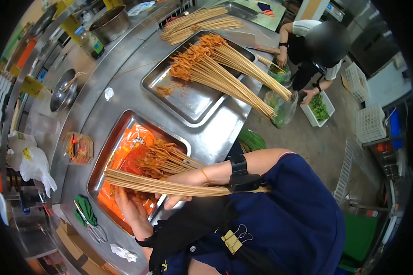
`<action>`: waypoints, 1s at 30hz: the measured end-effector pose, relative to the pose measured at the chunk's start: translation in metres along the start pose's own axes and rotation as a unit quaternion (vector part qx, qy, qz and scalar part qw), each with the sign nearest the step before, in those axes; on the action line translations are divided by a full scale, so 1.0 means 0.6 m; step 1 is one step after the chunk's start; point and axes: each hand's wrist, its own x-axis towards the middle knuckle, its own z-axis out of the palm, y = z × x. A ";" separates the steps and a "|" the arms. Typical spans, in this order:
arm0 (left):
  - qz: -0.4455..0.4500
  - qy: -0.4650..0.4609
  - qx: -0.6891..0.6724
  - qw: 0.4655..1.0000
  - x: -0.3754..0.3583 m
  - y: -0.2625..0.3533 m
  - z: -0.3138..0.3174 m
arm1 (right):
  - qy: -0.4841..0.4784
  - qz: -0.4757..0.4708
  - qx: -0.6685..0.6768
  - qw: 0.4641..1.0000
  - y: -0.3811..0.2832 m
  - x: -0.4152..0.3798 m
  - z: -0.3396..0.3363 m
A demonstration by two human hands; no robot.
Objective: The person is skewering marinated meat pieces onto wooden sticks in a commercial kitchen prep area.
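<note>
A long bundle of bamboo skewers (202, 189) lies across the front of a steel tray (106, 160). My right hand (181, 181) is wrapped round its middle, fingertips showing below the sticks. My left hand (131, 211) is closed at the bundle's left end, its fingers partly hidden behind the sticks. Under the bundle, the tray holds skewered food coated in red-orange sauce (158, 158), with its sticks pointing right. An orange plastic packet (135, 135) lies beneath this food.
Behind, another steel tray (158, 85) carries loaded skewers (215, 73), their sticks overhanging the counter. More bare skewers (192, 25) lie farther back. Scissors (94, 231) and a green cloth (85, 208) lie at left. A co-worker (303, 59) handles greens in a white basket (319, 110).
</note>
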 end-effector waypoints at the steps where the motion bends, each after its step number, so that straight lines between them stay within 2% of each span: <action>1: -0.007 -0.005 0.011 1.000 -0.007 0.007 0.009 | -0.008 -0.004 0.012 1.000 0.000 0.000 0.001; 9: 0.002 -0.038 0.046 0.998 0.010 0.005 -0.016 | -0.020 -0.022 0.018 0.999 0.009 0.000 0.003; 12: 0.013 -0.035 0.052 0.998 0.000 0.012 0.001 | -0.009 -0.054 -0.035 0.998 0.008 0.003 -0.001; 17: 0.044 -0.045 0.090 0.994 0.018 -0.007 -0.035 | -0.026 -0.009 0.086 0.996 0.003 -0.001 0.003; 20: 0.047 -0.032 0.114 0.992 0.002 0.007 0.004 | 0.009 -0.012 0.043 0.999 0.009 0.000 0.004; 21: 0.055 -0.018 0.115 0.992 0.005 0.004 0.009 | 0.016 -0.018 0.081 0.996 0.002 -0.009 0.010; 24: 0.055 -0.034 0.127 0.990 0.005 0.016 0.021 | 0.002 -0.014 0.050 0.999 0.005 -0.002 0.006; 25: 0.050 -0.037 0.134 0.989 0.001 0.017 0.019 | -0.018 -0.020 0.080 0.996 0.005 -0.003 0.004; 28: 0.065 0.003 0.136 0.989 0.001 0.010 0.018 | -0.027 -0.018 0.069 0.997 0.018 0.002 0.000; 30: 0.042 -0.039 0.120 0.991 0.005 0.018 0.004 | -0.039 -0.030 0.067 0.997 0.011 -0.003 -0.001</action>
